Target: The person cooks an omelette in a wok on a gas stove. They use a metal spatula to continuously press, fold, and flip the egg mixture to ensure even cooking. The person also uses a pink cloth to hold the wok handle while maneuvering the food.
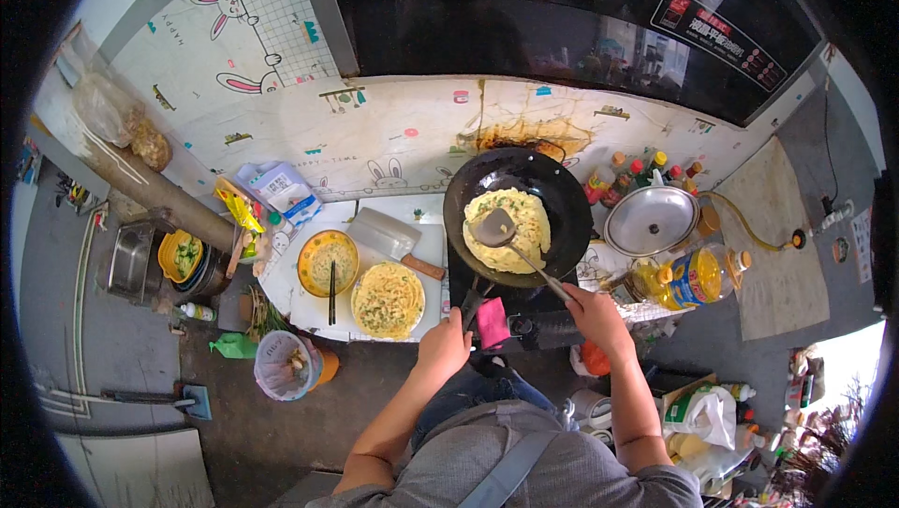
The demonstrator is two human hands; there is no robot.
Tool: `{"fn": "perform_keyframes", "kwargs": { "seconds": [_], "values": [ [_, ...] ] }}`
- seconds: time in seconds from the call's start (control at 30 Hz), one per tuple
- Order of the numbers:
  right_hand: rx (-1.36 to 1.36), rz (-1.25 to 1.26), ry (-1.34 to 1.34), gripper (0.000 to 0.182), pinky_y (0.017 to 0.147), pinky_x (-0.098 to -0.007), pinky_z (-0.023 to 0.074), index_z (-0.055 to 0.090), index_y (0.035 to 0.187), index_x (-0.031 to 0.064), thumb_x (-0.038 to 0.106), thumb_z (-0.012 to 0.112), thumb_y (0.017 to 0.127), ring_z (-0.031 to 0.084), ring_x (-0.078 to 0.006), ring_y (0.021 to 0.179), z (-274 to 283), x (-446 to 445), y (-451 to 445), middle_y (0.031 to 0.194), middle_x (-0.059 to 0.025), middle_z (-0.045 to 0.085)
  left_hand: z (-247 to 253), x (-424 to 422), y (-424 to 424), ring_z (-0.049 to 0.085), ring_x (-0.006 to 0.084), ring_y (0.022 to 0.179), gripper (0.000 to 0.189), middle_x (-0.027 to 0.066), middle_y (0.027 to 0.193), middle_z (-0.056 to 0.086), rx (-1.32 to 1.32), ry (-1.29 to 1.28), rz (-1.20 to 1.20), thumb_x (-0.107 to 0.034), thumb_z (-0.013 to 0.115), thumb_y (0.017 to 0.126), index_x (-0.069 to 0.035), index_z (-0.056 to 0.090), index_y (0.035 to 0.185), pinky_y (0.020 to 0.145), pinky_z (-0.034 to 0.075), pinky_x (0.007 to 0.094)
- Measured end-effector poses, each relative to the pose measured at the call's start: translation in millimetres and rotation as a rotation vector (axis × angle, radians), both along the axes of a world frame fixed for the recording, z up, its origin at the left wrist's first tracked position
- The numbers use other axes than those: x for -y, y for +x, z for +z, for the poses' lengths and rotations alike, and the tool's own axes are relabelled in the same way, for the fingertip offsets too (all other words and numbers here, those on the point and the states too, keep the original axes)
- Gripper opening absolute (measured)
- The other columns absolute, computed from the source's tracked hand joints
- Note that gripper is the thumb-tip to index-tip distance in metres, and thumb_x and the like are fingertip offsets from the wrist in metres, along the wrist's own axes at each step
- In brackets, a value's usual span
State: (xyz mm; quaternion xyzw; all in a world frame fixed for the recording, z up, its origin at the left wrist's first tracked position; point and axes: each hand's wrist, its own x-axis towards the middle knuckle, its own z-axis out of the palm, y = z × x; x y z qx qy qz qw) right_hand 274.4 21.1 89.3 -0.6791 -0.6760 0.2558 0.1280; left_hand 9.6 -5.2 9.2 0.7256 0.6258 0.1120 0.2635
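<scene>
A round egg pancake flecked with green (523,252) lies in a black wok (570,220) on the stove. My left hand (446,343) grips the wok's dark handle. In my right hand (597,318) is a metal spatula, its blade (494,228) resting over the left part of the pancake. On a white cutting board (309,315) left of the stove, a plate bears stacked pancakes (388,299). Behind them is a yellow bowl (305,255) of pale batter with dark chopsticks (332,294) across its near rim. A cleaver (386,233) lies flat near the bowl.
A metal lid (652,220), sauce bottles (618,174) and large oil bottles (702,276) stand right of the wok. A pink cloth (492,323) hangs at the stove's front edge. On the floor at left is a lined bin (284,367). A range hood (562,23) overhangs the back.
</scene>
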Motion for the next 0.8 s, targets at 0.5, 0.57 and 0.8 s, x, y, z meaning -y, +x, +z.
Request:
{"fn": "perform_keyframes", "kwargs": {
  "seconds": [0.5, 0.57, 0.8],
  "values": [
    [0.043, 0.219, 0.000, 0.033, 0.075, -0.0448, 0.0470, 0.061, 0.114, 0.0131, 0.013, 0.058, 0.081, 0.059, -0.0401, 0.085, 20.6, -8.9, 41.1, 0.088, -0.0232, 0.062, 1.3, 0.4, 0.3, 0.061, 0.0383, 0.069, 0.035, 0.0200, 0.077, 0.060, -0.005, 0.024, 0.010, -0.021, 0.061, 0.080, 0.000, 0.043, 0.102, 0.059, 0.049, 0.0460],
    [0.077, 0.218, -0.029, 0.032, 0.076, -0.0450, 0.0472, 0.061, 0.114, 0.0132, 0.013, 0.057, 0.082, 0.059, -0.0399, 0.085, 26.1, -8.2, 42.3, 0.088, -0.0223, 0.062, 1.9, 0.1, 0.6, 0.061, 0.0382, 0.069, 0.034, 0.0200, 0.077, 0.060, -0.004, 0.024, 0.009, -0.021, 0.061, 0.080, -0.001, 0.043, 0.102, 0.059, 0.049, 0.0459],
    [0.056, 0.144, -0.068, 0.029, 0.074, -0.0435, 0.0482, 0.063, 0.111, 0.0126, 0.015, 0.057, 0.083, 0.060, -0.0389, 0.083, 50.6, -5.5, 51.3, 0.088, -0.0214, 0.063, 2.2, 0.0, 0.6, 0.061, 0.0380, 0.068, 0.034, 0.0195, 0.076, 0.060, -0.006, 0.020, 0.006, -0.021, 0.061, 0.081, 0.000, 0.042, 0.101, 0.058, 0.049, 0.0459]
  ]
}}
